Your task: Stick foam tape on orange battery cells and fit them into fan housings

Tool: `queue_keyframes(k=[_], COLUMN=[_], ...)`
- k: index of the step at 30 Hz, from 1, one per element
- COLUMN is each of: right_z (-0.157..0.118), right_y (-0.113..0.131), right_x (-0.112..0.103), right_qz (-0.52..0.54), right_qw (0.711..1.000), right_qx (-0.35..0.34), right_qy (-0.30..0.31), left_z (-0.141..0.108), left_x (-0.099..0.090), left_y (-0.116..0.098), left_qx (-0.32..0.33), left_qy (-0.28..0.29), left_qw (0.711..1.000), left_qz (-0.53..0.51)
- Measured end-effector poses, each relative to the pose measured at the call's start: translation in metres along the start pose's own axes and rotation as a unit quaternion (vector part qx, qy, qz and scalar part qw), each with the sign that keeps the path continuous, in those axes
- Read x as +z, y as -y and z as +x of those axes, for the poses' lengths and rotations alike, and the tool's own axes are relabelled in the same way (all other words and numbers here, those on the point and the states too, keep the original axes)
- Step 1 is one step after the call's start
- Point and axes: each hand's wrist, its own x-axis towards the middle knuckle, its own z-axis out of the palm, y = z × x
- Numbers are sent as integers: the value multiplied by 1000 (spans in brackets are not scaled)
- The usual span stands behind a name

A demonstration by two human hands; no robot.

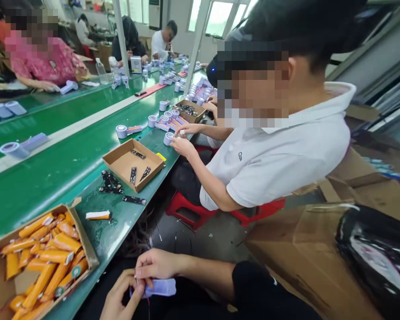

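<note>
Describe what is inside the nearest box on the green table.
The box holds a pile of orange-wrapped pieces, with bare cardboard showing between some. Whatever lies underneath is covered; the frame crops the rest.

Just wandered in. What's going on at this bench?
A person's left hand and right hand hold a pale purple plastic part low beside the green bench, fingers gathered at one end. On the bench stand a cardboard box of orange cylinders and a shallow tray with three black boards inside; more lie outside it. A neighbour in white handles a round-headed purple piece.
</note>
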Motion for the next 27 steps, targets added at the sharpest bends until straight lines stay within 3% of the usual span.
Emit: queue_keyframes(k=[4, 8, 11, 17, 21, 25, 27], right_z=[-6, -12, -13, -14, -14, -15, -15], right_y=[15, 27, 27, 24, 18, 8, 5], right_x=[-5, -8, -9, -8, -8, -7, -6], right_qz=[-150, -333, -370, -363, -367, -370, -331], right_qw=[988, 936, 923, 928, 924, 912, 922], right_qx=[-23, -89, -87, -78, -106, -149, -170], right_qy=[-37, -70, -59, -22, -30, -95, -103], left_z=[20, 25, 26, 24, 19, 21, 25], left_x=[-9, -16, -17, -19, -22, -25, -25], left_y=[-6, -11, -17, -26, -27, -24, -24], left_qx=[30, 44, 88, 161, 126, 22, -23], left_qy=[-14, -37, -50, -54, -30, -20, -6], left_qw=[996, 989, 984, 967, 965, 980, 987], left_qz=[86, 133, 147, 192, 227, 198, 158])
